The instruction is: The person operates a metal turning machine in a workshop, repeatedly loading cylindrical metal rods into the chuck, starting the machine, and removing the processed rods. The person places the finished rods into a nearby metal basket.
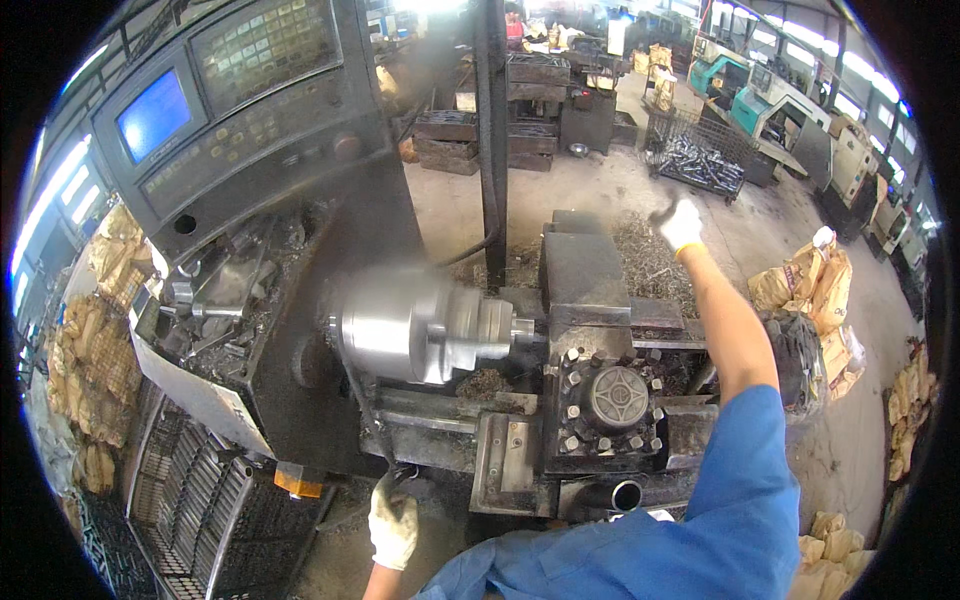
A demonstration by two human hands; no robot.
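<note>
My left hand (393, 528), in a white glove with darkened fingers, is closed at the lower end of a dark thin rod (362, 405). The rod slants up beside the lathe's shiny metal chuck (380, 325), which looks smeared. A stepped metal piece (482, 322) extends from the chuck toward the dark tailstock block (585, 268). My right hand (682, 226), also gloved, is stretched out beyond the tailstock, to its right. Its fingers are dark and blurred, so any grip is hidden. Between my arms sits a square tool post (612, 400) with several bolts and a round cap.
A control panel (240, 110) with a blue screen stands at the left. Below it are a tray of scrap (235, 290) and a black slatted crate (190, 500). Metal chips (655, 265) lie behind the tailstock. Paper sacks (810, 280) and a cart of metal parts (700, 160) stand right.
</note>
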